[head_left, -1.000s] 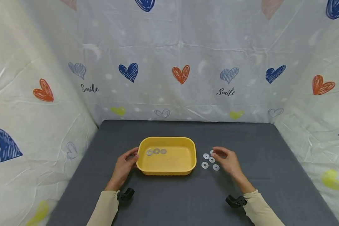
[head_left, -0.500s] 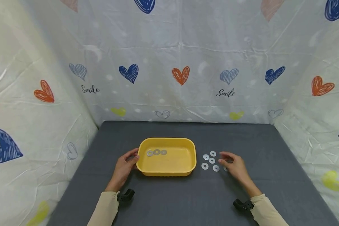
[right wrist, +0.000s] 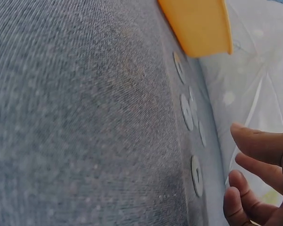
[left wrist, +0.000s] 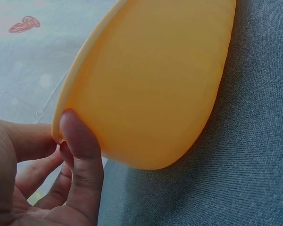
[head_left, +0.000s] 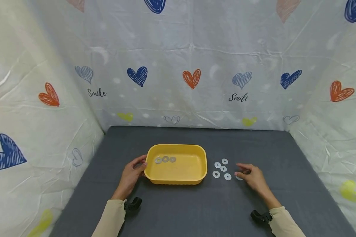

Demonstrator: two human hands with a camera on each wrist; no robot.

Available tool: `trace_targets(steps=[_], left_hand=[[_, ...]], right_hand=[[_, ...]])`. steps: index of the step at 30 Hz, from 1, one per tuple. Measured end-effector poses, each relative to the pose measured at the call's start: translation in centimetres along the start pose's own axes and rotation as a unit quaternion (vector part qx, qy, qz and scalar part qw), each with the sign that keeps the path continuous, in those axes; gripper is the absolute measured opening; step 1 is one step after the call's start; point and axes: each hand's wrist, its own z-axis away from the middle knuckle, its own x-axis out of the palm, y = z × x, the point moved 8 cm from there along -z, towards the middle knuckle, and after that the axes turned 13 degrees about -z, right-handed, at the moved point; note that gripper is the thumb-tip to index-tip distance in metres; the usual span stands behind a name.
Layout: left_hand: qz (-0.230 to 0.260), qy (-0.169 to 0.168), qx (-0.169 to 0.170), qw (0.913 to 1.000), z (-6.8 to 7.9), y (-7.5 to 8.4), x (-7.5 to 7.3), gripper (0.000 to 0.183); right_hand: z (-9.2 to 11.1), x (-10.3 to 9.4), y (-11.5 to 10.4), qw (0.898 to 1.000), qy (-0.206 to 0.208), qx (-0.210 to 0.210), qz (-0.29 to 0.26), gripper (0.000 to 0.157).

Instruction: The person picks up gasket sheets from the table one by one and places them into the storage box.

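Observation:
My left hand (head_left: 130, 177) pinches the left end of a yellow plastic tray (head_left: 175, 181); the left wrist view has the thumb (left wrist: 80, 141) on the tray's outer wall and a finger at its rim. Three flat metal washers (head_left: 165, 159) lie in a row inside the tray, towards its back left. More washers (head_left: 216, 174), several in all, lie loose on the table to the right of the tray. Over the rightmost washer (head_left: 239, 178), partly covered, hovers my right hand (head_left: 253, 177). Its thumb and fingers stand apart with nothing between them in the right wrist view.
A dark grey cloth covers the table (head_left: 178, 210). Behind it and at both sides hang pale sheets (head_left: 166, 49) printed with hearts. Each wrist wears a black band (head_left: 133, 204).
My right hand has moved right, away from the main group of washers, to the rightmost one, uncovering the back washer. The left hand stays on the tray, and the washers lie as before.

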Motion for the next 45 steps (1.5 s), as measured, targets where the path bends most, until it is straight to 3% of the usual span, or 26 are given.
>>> trace_targets(steps=[5,12,22,32,45], left_hand=[[0.0,-0.002,0.003,1.0,-0.1,0.0,0.1,0.043],[0.004,0.004,0.001,1.0,-0.1,0.1,0.0,0.042],[0.002,-0.003,-0.002,1.0,-0.1,0.1,0.0,0.043],[0.0,-0.001,-0.004,1.0,-0.1,0.0,-0.1,0.043],[0.001,0.001,-0.006,1.0,0.0,0.0,0.0,0.043]], right_hand=[[0.2,-0.2,0.4,1.0,-0.006,0.0,0.008,0.038],[0.2,-0.5,1.5,0.999,0.002,0.03,0.01,0.035],[0.3,-0.6,2.9,0.996,-0.004,0.074,-0.048,0.038],[0.3,-0.6,2.9,0.998,-0.014,0.062,0.005,0.034],[0.2,-0.7,2.9,0.999,-0.012,0.041,0.022,0.025]])
